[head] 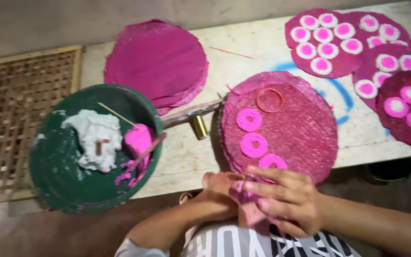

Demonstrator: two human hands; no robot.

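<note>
Left hand [220, 188]: I see it low centre, grip pinched narrow on a pink lump [241, 192].
Right hand [284, 200]: laid over the same lump, fingers curled on it; blurred, so I think both press it.
Mat [300, 128]: magenta disc mid-frame on the bench [243, 52], three pink rings [253, 144] on it.
Bowl [58, 181]: green, lower left, white and pink paste inside.

Rough woven magenta mat [291, 123], soft pink dough rings [249, 119], glossy green plastic basin [53, 166].
</note>
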